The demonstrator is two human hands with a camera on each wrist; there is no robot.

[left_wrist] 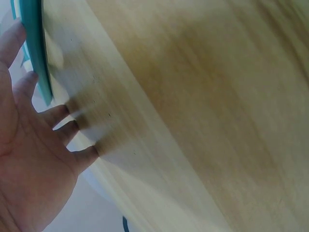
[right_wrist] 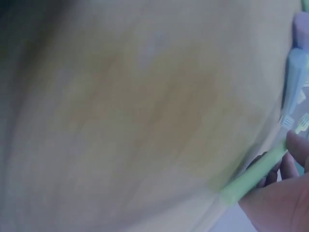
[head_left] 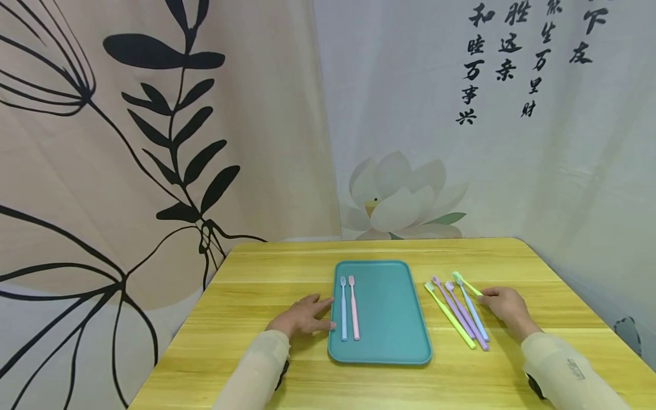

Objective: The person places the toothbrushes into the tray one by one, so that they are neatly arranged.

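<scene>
A teal tray (head_left: 389, 313) lies on the table with a light blue toothbrush (head_left: 344, 313) and a pink toothbrush (head_left: 355, 313) side by side along its left part. My left hand (head_left: 302, 316), fingers spread, touches the tray's left rim; the left wrist view shows its palm and the tray edge (left_wrist: 35, 48). To the right of the tray, my right hand (head_left: 506, 307) pinches a light green toothbrush (head_left: 468, 286) by its handle (right_wrist: 256, 171). Its head is over the top of a loose group of toothbrushes.
In that group lie another green toothbrush (head_left: 451, 317), two purple toothbrushes (head_left: 467, 316) and a blue toothbrush (head_left: 474, 310), slanting and close together. The wooden table (head_left: 277, 267) ends at a printed curtain (head_left: 277, 142) behind.
</scene>
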